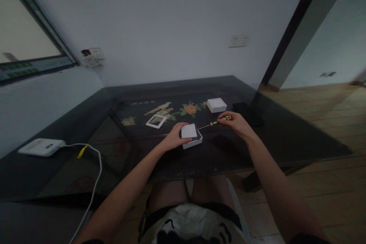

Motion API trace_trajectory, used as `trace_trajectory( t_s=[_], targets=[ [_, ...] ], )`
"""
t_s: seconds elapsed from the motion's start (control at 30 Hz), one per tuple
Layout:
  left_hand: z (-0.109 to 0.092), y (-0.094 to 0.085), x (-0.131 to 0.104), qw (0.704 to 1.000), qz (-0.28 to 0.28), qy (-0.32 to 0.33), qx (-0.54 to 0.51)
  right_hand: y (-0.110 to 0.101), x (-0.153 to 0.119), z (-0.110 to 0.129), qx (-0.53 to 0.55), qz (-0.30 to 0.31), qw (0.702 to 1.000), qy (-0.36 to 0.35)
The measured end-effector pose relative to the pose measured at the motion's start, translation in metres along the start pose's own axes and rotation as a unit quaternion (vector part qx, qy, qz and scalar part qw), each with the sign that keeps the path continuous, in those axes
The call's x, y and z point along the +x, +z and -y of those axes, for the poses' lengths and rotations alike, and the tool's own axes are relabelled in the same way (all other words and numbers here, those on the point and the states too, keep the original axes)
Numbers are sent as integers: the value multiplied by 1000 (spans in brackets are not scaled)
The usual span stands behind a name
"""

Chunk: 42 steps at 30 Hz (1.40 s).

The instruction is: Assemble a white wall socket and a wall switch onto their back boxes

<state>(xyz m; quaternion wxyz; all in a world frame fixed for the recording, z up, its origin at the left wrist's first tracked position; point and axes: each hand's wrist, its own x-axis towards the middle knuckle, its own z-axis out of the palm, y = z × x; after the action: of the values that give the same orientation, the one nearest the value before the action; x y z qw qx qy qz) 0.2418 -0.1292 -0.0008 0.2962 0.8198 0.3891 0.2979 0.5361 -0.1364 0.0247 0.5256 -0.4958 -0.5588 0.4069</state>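
Head view: in left hand [174, 137], thumb and fingers closed round left side of small white box [193, 144], white square plate [188, 130] over its top, near middle of near edge of table [280, 141]. Seated or loose plate: cannot tell. In right hand [236, 122], gripped by its yellow-and-black handle, slim screwdriver [212, 124], shaft pointing left, tip at box's right side; contact too small to tell. Left of box and farther in, white square frame [153, 125], flat. Toward far right corner, white square block [216, 105]. Right of that, toward right edge, black flat rectangular object [248, 114]. Near left edge, flat white device [41, 147], with white cable [100, 167] running past near edge, yellow tag [82, 151] on it. On wall beyond far edge, wall sockets [239, 40].
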Motion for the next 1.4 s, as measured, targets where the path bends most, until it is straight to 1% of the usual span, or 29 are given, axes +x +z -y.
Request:
trace_trajectory(
  t_s=[0.03,0.1,0.2,0.3,0.37,0.43,0.47,0.53,0.67,0.73,0.9,0.97,1.07,1.13,1.2,1.3,1.4],
  targets=[
    [0,0,1,1000,-4,12,11,-2,-5,6,-71,15,997,-34],
    [0,1,2,999,-5,21,24,-3,-17,17,-184,31,977,-101],
    [1,3,3,999,-3,8,32,0,-32,28,-292,70,938,-175],
    [2,5,4,999,-6,13,42,5,-38,31,-384,114,893,-205],
    [2,6,4,999,-7,19,48,7,-38,30,-436,126,865,-215],
    [2,6,5,999,-5,25,48,8,-37,27,-469,127,848,-215],
    [1,5,5,999,-3,27,46,8,-37,25,-475,126,846,-208],
    [-1,4,4,999,1,27,41,8,-38,18,-465,122,857,-188],
    [-1,4,4,999,2,25,36,7,-40,3,-381,135,901,-158],
    [-1,4,5,999,2,25,34,6,-37,-1,-343,145,916,-150],
    [0,3,5,1000,5,12,26,1,-24,-3,-299,169,932,-119],
    [0,3,5,1000,4,11,24,1,-23,-4,-291,166,936,-109],
    [2,4,5,1000,0,13,22,5,-31,-8,-273,130,949,-84],
    [2,5,5,1000,0,11,19,10,-40,-13,-260,98,959,-61],
    [2,5,5,1000,2,10,18,16,-50,-17,-256,67,963,-52],
    [2,5,6,1000,5,9,18,25,-64,-21,-264,25,962,-66],
    [1,5,6,1000,4,5,17,36,-77,-24,-288,-13,955,-76]
  ],
)
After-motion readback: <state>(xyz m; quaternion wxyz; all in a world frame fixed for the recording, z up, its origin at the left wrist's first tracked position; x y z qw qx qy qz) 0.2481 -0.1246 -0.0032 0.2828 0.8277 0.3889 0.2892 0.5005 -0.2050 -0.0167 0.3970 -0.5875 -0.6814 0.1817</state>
